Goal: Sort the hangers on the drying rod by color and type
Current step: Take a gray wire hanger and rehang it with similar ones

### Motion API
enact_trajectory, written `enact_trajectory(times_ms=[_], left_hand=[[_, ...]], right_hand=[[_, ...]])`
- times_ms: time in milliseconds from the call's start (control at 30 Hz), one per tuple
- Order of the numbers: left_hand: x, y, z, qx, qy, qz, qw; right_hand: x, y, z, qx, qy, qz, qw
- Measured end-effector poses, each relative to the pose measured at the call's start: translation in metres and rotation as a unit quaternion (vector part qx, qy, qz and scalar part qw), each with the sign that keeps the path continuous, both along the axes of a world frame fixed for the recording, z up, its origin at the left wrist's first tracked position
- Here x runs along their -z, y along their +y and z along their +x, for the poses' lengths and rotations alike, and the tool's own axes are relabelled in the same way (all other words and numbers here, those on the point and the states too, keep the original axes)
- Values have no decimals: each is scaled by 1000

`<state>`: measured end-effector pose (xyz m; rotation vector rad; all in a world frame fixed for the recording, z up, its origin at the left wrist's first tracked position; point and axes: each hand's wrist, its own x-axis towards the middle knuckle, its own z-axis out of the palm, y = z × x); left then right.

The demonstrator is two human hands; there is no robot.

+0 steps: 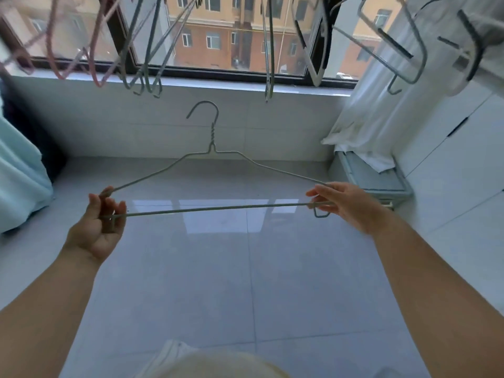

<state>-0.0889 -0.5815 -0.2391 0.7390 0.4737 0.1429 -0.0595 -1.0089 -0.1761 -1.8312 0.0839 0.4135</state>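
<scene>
A thin pale green wire hanger (218, 209) is held out in front of me, hook up, above the floor. My left hand (99, 223) holds its left corner, palm up, fingers curled round the wire. My right hand (345, 204) pinches its right corner. Overhead hang pink hangers (58, 61) at the top left, green-grey wire hangers (147, 66) beside them, one more thin hanger (268, 64) in the middle, and wide grey-white hangers (409, 47) with dark pads at the top right. The drying rod itself is out of view.
A window (218, 36) with a dark frame and a white sill runs along the far wall. A blue cloth (19, 181) hangs at the left. At the right stand a white cabinet (458, 159), a white curtain (365, 115) and a blue-grey box (373, 178). Glossy tiled floor lies below.
</scene>
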Motion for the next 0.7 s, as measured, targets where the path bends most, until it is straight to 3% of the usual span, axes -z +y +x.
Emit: enact_trajectory(times_ms=[167, 333, 467, 700], left_hand=[[13, -3, 7, 5, 23, 6, 1000], [16, -22, 19, 49, 212, 140, 966], [8, -41, 29, 78, 201, 157, 964], [-13, -51, 36, 146, 158, 109, 971]], right_hand=[[-56, 24, -27, -20, 33, 148, 988], [-85, 53, -47, 7, -23, 162, 986], [-89, 89, -59, 32, -57, 141, 988], [-79, 148, -73, 66, -126, 102, 985]])
